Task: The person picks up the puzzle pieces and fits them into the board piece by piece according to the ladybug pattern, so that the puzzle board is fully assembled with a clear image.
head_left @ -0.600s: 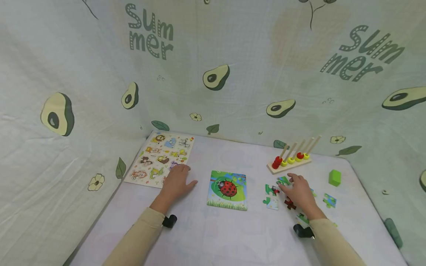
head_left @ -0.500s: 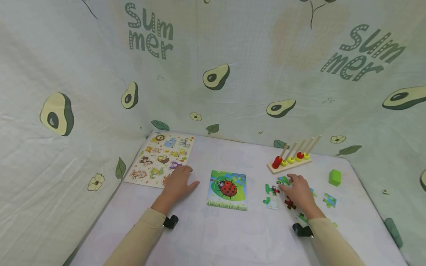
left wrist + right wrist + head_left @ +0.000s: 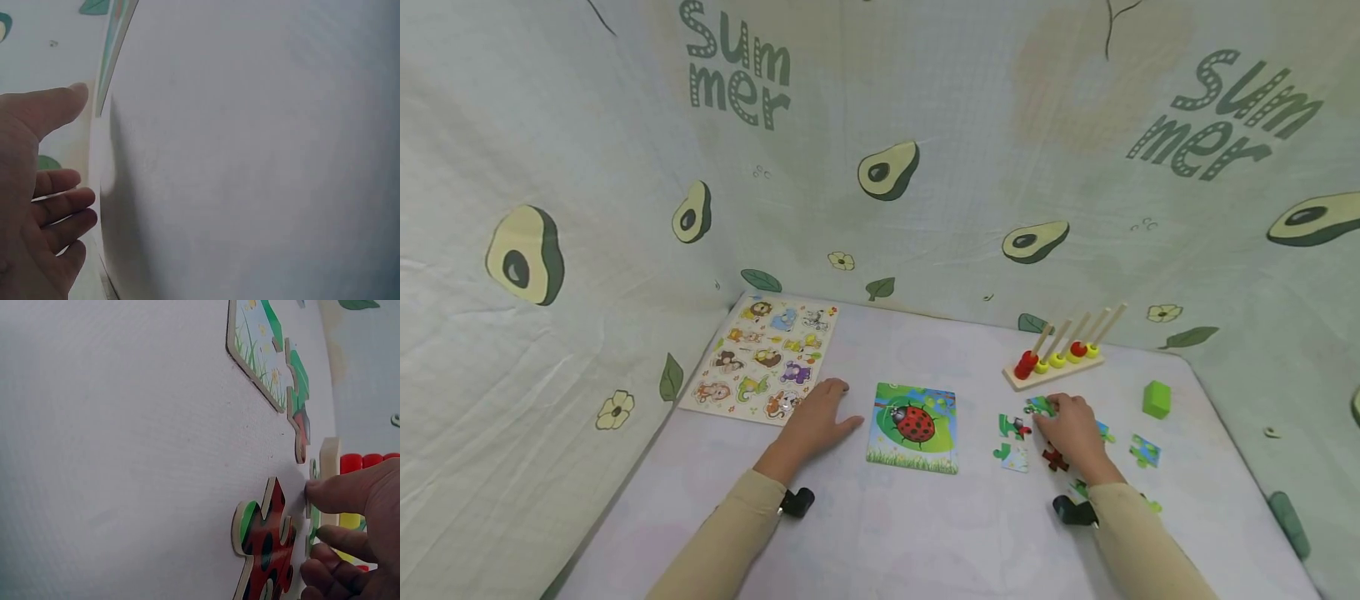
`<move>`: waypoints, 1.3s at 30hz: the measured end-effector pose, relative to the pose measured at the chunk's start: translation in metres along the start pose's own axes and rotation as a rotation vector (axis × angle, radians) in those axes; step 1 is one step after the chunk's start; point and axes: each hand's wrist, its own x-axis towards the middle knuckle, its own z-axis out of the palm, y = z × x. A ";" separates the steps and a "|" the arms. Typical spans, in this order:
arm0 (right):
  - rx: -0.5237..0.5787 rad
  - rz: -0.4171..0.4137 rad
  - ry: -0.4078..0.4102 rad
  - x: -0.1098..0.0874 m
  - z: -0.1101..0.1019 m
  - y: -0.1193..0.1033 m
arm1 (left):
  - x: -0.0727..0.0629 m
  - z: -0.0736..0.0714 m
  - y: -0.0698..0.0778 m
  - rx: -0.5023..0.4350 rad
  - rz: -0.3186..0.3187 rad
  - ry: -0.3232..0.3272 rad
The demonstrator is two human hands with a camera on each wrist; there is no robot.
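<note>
My left hand (image 3: 814,423) is over the table between the animal peg puzzle board (image 3: 767,360) and the ladybug board (image 3: 913,428). Its fingers are relaxed and hold nothing; in the left wrist view the thumb stands apart from the fingers. On the right, my right hand (image 3: 1075,433) pinches a green puzzle piece (image 3: 1037,406) between thumb and fingers, low at the table. In the right wrist view that piece (image 3: 314,515) shows edge-on. A red ladybug puzzle piece (image 3: 269,547) lies just under the hand. The hand covers part of the other pieces.
Left of the right hand lie a green-and-red piece (image 3: 1013,427) and a grass piece (image 3: 1013,457). A blue-green piece (image 3: 1145,451) lies to its right. Behind are a bead stacker (image 3: 1052,371) with upright pegs and a green block (image 3: 1157,400). A printed cloth (image 3: 955,208) hangs at the back.
My left hand has slid right, away from the animal board toward the ladybug board. The right thumb and fingers have closed in on the green puzzle piece. The head view has tilted slightly.
</note>
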 end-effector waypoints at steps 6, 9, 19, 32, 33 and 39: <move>0.022 0.038 -0.022 0.003 0.000 0.000 | 0.004 0.004 0.001 -0.047 -0.014 -0.040; 0.021 0.036 -0.021 0.005 0.000 0.000 | 0.005 0.006 0.001 -0.063 -0.012 -0.060; 0.049 0.023 -0.045 0.007 0.000 -0.001 | 0.010 0.009 0.003 -0.121 0.039 -0.109; 0.078 -0.013 -0.071 0.007 -0.005 -0.003 | 0.013 0.015 -0.001 -0.050 0.143 -0.139; 0.084 -0.014 -0.076 0.007 -0.005 -0.003 | 0.013 0.016 -0.001 -0.046 0.152 -0.141; 0.098 -0.025 -0.081 0.005 -0.005 -0.003 | 0.013 0.017 -0.003 -0.050 0.179 -0.158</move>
